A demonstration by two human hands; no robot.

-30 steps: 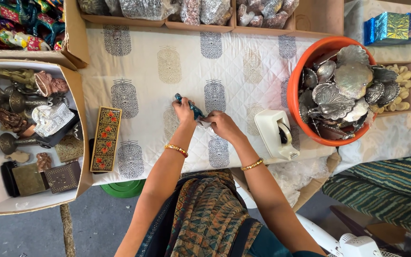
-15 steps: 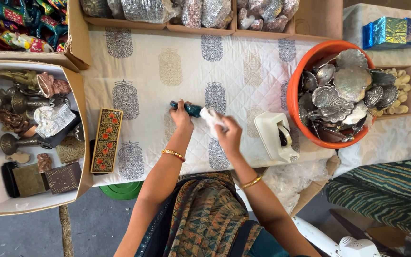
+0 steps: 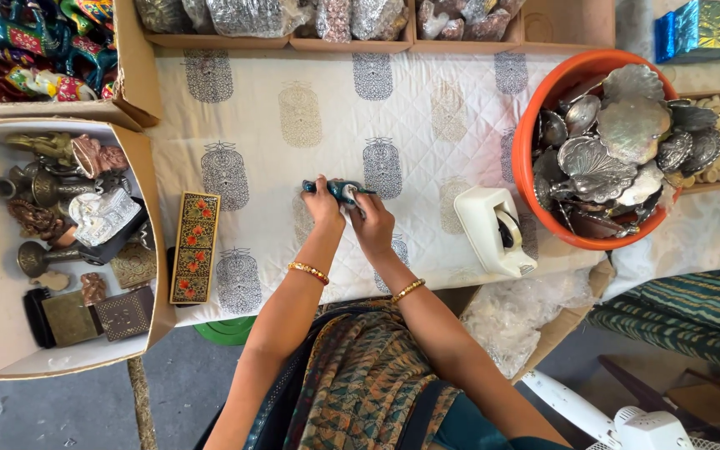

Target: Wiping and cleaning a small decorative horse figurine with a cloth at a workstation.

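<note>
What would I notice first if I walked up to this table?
Probably the big orange tub at the right edge, heaped with shiny silver leaf-shaped dishes. Next, in the middle of the printed white cloth, the left hand and right hand both hold a small teal object.

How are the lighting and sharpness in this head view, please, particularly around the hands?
Head view: soft, even daylight, faint shadows; both hands, left hand and right hand, sharp on the small teal object; glints on the metal dishes in the orange tub; wide-angle stretching toward the corners.
</note>
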